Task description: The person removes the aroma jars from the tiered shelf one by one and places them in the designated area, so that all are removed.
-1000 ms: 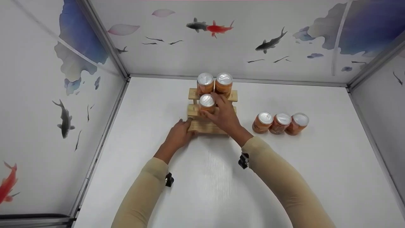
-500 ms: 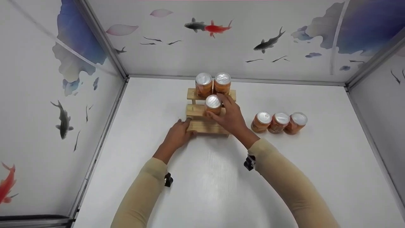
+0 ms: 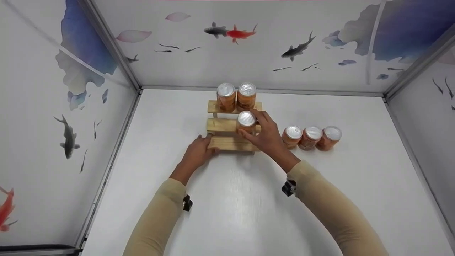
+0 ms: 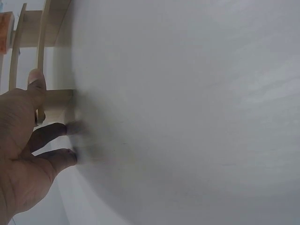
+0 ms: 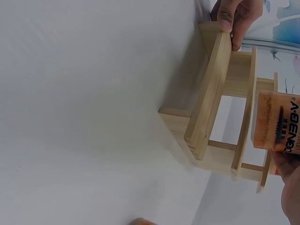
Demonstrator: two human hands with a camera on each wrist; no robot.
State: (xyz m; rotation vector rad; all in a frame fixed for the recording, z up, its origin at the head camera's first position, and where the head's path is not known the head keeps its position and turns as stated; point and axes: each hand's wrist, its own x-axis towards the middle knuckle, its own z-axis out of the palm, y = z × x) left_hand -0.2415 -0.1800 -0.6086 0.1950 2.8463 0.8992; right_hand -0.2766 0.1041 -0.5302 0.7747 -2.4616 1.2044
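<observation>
A three-tier wooden rack point(image 3: 227, 143) stands near the back of the table. My left hand point(image 3: 199, 151) grips the left end of its lowest shelf; in the left wrist view the thumb point(image 4: 36, 80) presses on the shelf edge. My right hand point(image 3: 267, 135) holds an orange can point(image 3: 246, 122) with a silver lid between thumb and fingers, at the right part of the middle shelf. Dark lettering shows on that can point(image 5: 286, 123) in the right wrist view. Whether its base touches the shelf, I cannot tell. Two similar cans, a left one point(image 3: 226, 97) and a right one point(image 3: 246, 97), stand upright on the top shelf.
Right of the rack, three more orange cans stand in a row on the white table point(image 3: 227, 213): a left one point(image 3: 291, 138), a middle one point(image 3: 310, 138) and a right one point(image 3: 329, 138). Printed wall panels point(image 3: 249, 64) enclose the table at the back and sides.
My right hand has moved the can to the right along the middle shelf. The left hand keeps its grip on the rack. The head view has shifted slightly.
</observation>
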